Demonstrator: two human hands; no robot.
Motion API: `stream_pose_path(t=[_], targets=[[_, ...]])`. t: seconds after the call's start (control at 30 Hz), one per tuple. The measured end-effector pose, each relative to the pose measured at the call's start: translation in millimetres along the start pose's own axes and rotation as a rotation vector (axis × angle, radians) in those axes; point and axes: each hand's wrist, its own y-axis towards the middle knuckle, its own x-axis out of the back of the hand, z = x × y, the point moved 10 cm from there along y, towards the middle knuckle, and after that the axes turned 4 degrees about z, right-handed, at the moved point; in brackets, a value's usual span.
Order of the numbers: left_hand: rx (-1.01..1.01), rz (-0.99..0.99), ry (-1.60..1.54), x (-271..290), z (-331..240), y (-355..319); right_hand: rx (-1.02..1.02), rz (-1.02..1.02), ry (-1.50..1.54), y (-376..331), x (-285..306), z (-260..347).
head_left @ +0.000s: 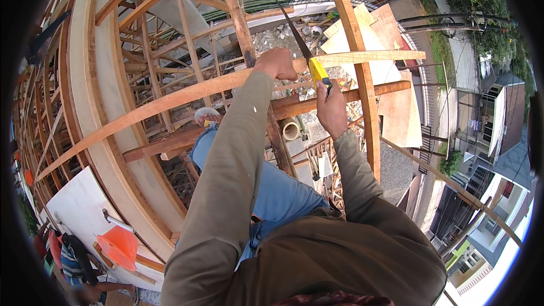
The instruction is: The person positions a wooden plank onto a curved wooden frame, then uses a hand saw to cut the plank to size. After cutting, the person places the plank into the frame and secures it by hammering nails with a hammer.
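My right hand (332, 105) is closed around the yellow-and-black handle of a handsaw (317, 73). The saw's dark, narrowing blade points away from me and crosses a long, light wooden batten (181, 92). Just left of the blade, my left hand (276, 63) is curled over that batten, its fingers bent tight around the wood. Close to the left hand, a darker wooden post (238, 20) meets the batten. Another timber (352, 31) crosses it to the right of the saw. My left hand's underside is hidden.
Below lie rubble (277, 39), bamboo and plywood sheets (396, 102). A thick beam (156, 141) runs under my knees, by my foot (207, 115). Formwork (105, 107) stands at left. A white board (79, 209), an orange object (119, 247) and another person (76, 258) are lower left.
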Motion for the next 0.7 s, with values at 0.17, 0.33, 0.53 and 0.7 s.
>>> stream_pose_path(t=[0.17,0.33,0.53,0.7], targets=[[-0.158,-0.232,0.204,-7,-6,6,-0.017,0.061,-0.032,21,-4,19],[-0.087,-0.317,0.309,-16,-4,15,-0.021,0.064,0.002,4,0,16],[-0.078,-0.288,0.308,0,6,10,-0.035,0.128,-0.023,-126,59,4],[-0.105,-0.283,0.32,-4,-34,8,-0.06,-0.017,0.013,14,9,-12]])
